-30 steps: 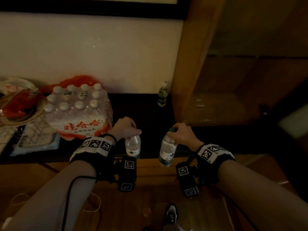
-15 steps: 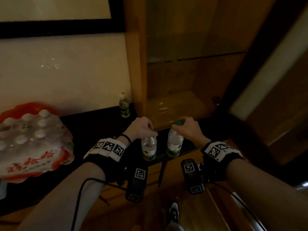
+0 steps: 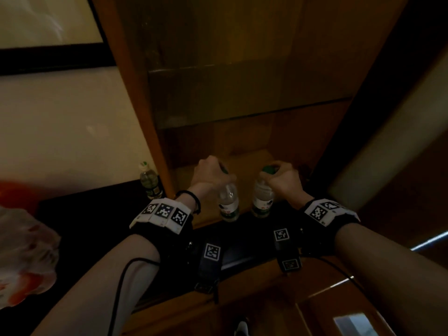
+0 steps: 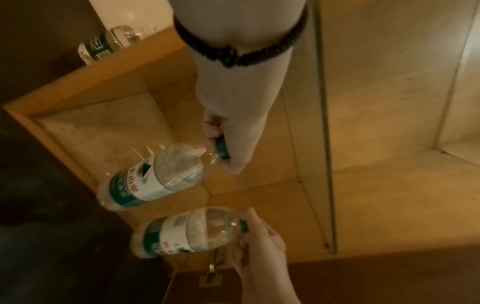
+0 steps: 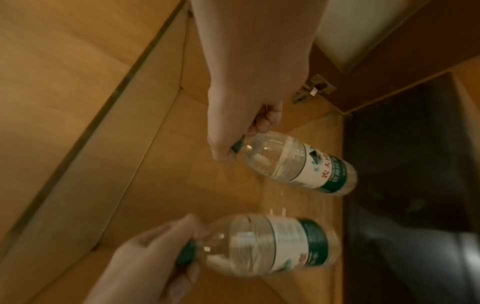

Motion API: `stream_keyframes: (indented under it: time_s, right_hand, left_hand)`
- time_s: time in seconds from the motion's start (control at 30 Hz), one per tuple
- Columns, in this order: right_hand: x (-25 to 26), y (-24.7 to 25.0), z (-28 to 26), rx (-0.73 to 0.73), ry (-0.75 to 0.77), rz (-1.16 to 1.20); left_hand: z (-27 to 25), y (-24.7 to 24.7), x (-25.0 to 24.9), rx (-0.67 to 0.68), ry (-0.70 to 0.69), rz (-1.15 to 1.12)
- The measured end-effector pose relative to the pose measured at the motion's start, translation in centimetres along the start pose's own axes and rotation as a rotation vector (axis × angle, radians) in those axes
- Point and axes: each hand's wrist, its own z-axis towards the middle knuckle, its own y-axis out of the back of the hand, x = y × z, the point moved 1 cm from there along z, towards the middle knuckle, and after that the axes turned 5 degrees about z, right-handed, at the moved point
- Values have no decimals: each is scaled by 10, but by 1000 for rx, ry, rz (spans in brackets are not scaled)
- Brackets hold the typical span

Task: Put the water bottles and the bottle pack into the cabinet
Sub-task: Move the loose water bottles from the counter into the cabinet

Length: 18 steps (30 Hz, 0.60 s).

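My left hand (image 3: 211, 175) and right hand (image 3: 282, 177) each pinch 1 water bottle (image 3: 228, 204) by its cap at the cabinet (image 3: 242, 166) mouth. Recommend lowering both upright, well inside the shelf edge.

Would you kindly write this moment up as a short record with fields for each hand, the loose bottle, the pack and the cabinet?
left hand: left hand grips the left bottle by its green cap
right hand: right hand grips the right bottle by its cap
bottle position: both hang upright at the cabinet's open front, above its wooden floor
third bottle: third bottle stands on the dark counter, left of the cabinet
bottle pack: bottle pack is at far left, blurred
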Motion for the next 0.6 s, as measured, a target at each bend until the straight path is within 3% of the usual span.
stream_keyframes:
  time_s: [0.23, 0.6]
  right_hand:
    - [-6, 16, 67, 8, -23, -29]
    - [-33, 15, 121, 68, -15, -56]
  left_hand:
    - [47, -8, 9, -183, 162, -17]
    - [83, -15, 25, -307, 318, -35]
